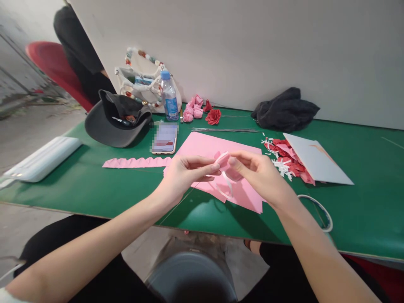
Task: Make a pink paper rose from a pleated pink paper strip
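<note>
Landmark: the pink sheets (pixel 248 197) on the green table (pixel 126 193).

Hazards. A white-rimmed ring (pixel 328 223) lies right of the sheets and nearer the table's front edge; a sweep of the right forearm (pixel 311 240) could push it off. The sheets appear loose; a dragged wrist could shift or crease them. A white loop (pixel 230 185) hangs over the sheets, its attachment unclear; a snagged finger could pull it askew. Above the sheets, the left hand (pixel 192 168) and right hand (pixel 255 168) grasp one pink paper piece (pixel 224 160) between thumbs and fingers. Excess pressure could crush it; unequal pull could tear it; a slack pinch could let it unroll. Right of the sheets, red and pink scraps (pixel 293 162) could scatter if the card (pixel 318 160) over them is bumped.

Count. Ring: one. Loop: one. Hands: two. Held piece: one. Sheets: several, overlapping, not countable. Left of the sheets: one scalloped strip (pixel 135 163). Left and beyond: one phone (pixel 164 141), one cap (pixel 118 122). Beyond the sheets: thin wires (pixel 224 129), not countable; two red flowers (pixel 213 117); several pink flowers (pixel 193 109), overlapping; one bottle (pixel 170 101). Beyond and right: one black cloth (pixel 285 111). Farthest, beyond and left: one bag (pixel 139 84).
</note>
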Demonstrator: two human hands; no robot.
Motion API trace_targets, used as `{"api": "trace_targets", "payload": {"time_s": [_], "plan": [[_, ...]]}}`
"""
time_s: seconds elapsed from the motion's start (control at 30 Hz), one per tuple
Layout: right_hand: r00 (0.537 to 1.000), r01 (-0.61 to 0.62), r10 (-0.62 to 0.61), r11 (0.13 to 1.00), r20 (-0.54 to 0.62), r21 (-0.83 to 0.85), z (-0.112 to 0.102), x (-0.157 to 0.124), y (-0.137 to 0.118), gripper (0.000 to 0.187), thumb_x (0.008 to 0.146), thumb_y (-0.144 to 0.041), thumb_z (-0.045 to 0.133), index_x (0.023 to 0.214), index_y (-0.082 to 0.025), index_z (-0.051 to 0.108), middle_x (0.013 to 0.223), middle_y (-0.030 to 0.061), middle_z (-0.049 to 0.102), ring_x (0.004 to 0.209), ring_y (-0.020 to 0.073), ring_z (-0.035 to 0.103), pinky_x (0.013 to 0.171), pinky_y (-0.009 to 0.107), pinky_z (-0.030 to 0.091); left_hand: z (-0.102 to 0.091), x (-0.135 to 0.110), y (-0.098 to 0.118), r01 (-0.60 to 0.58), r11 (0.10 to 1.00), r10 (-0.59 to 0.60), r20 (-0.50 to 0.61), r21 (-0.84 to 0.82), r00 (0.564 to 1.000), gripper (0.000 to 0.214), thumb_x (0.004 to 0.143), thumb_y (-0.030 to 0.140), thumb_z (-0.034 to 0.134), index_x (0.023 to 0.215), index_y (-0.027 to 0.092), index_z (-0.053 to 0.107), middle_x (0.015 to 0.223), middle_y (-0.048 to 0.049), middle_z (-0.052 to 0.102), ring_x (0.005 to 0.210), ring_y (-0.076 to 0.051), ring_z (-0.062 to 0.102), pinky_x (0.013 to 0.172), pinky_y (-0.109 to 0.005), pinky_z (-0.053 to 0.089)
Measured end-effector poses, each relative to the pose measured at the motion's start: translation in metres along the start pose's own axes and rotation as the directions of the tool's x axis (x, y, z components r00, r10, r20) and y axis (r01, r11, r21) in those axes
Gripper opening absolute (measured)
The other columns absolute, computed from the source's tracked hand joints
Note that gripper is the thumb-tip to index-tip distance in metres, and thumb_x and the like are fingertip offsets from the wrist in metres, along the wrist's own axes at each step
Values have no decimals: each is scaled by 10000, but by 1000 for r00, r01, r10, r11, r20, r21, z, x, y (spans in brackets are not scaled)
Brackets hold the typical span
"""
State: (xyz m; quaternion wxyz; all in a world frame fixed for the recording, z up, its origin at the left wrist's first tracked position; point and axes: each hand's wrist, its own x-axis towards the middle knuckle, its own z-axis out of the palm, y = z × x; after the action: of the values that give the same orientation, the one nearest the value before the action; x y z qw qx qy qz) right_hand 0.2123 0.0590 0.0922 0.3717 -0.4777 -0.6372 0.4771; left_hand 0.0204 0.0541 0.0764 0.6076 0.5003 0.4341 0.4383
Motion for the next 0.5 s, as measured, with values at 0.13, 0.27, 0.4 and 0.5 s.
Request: {"api": "trace_targets", "payload": {"time_s": [0.13, 0.27, 0.4, 0.5], "plan": [[1000, 2, -2, 1000, -14, -29, -2, 0, -1, 240, 821, -361, 747, 989, -190, 742, 992, 55, 753, 834, 165, 680, 768, 297, 538, 0, 0, 2, -11, 999, 10, -25, -33, 1000, 234, 755, 349, 826, 941, 207, 809, 915, -47, 789, 851, -163, 730, 718, -193, 574], [1000, 1, -1, 1000, -25, 9, 1, 1, -2, 199, 834, -305, 728, 993, -186, 736, 917, 45, 748, 788, 156, 680, 709, 282, 555, 0, 0, 1, 3, 997, -6, -29, -83, 1000, 218, 749, 302, 831, 948, 218, 801, 992, -37, 781, 852, -161, 727, 757, -224, 588], [1000, -5, 5, 999, -6, 46, 2, 0, 0, 203, 828, -307, 735, 988, -182, 726, 979, 59, 753, 807, 160, 688, 696, 279, 563, 0, 0, 0, 13, 995, -15, -26, -103, 1000, 219, 732, 335, 844, 914, 219, 805, 976, -29, 776, 835, -149, 716, 795, -236, 588], [1000, -2, 3, 999, -15, 39, 1, -1, 4, 250, 842, -354, 724, 1036, -204, 674, 1004, 57, 748, 823, 170, 698, 734, 312, 565, 0, 1, -1, 3, 995, -6, -32, -100, 999, 240, 723, 373, 848, 899, 215, 806, 938, -26, 775, 799, -134, 704, 801, -237, 585]]}}
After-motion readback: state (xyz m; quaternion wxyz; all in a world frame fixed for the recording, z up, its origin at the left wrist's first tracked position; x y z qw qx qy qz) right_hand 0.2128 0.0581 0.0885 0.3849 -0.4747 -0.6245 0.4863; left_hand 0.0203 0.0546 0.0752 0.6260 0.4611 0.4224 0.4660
